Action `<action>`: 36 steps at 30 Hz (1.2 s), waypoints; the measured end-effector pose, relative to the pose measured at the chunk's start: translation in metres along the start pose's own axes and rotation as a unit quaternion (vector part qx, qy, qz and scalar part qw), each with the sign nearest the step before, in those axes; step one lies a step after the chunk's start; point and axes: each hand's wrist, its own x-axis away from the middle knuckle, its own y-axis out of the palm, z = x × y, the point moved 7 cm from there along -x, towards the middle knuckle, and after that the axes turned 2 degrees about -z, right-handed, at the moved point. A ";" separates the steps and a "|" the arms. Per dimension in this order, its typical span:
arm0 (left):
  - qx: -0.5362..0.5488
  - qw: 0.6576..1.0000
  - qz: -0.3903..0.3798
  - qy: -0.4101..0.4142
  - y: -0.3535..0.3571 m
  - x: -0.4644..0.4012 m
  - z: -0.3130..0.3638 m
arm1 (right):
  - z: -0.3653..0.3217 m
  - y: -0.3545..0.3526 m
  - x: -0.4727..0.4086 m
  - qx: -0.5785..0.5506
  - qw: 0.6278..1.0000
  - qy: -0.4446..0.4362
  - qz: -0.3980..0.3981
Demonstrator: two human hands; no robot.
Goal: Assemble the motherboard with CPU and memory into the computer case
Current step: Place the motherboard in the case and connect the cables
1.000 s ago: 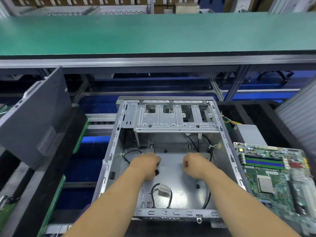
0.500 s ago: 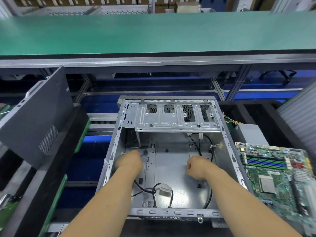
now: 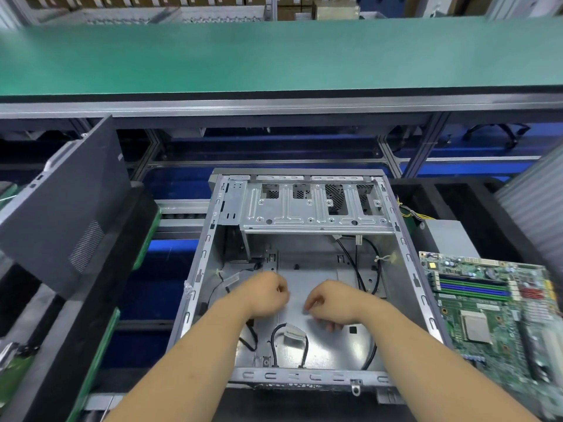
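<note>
- The computer case [image 3: 213, 254] lies open-side up in the middle of the scene, its bare metal floor showing.
- Both forearms reach from the near edge into the case.
- The left hand [image 3: 265, 295] hovers over the left-centre of the case floor with its fingers curled under; whether it pinches anything cannot be told.
- The right hand [image 3: 330, 304] sits just beside it, to the right, fingers bent downward toward the floor; what it holds, if anything, is hidden, so its grip cannot be told.
- The 2 hands are near each other but apart.
- The motherboard [image 3: 487, 315] lies outside the case, just beside its right wall, flat with its component side up.
- On the board, the memory sticks [image 3: 473, 288] sit in green and blue slots toward its far end, and the square CPU [image 3: 476, 328] sits nearer, about mid-board.
- A drive cage [image 3: 313, 208] of stamped metal spans the far end of the case.
- Black cables [image 3: 350, 260] run down the right-far part of the case floor; a looped black cable with a pale connector [image 3: 291, 333] lies near the near wall, below the hands.
- A grey power supply [image 3: 447, 239] with yellow wires rests beyond the motherboard, right of the case.
- A dark side panel [image 3: 64, 205] leans tilted at the left.
- A green conveyor belt [image 3: 274, 56] runs across the far side.
</note>
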 end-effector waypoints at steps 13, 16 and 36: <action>-0.118 0.982 0.037 -0.145 -0.013 0.002 -0.031 | 0.043 -0.031 0.011 0.109 0.971 0.199 0.079; -0.082 0.981 0.172 -0.028 -0.032 0.002 -0.002 | 0.055 -0.047 0.020 0.142 0.948 0.242 0.153; 0.219 0.965 -0.085 0.120 0.015 0.003 0.047 | 0.040 -0.061 0.022 -0.511 0.787 0.012 0.346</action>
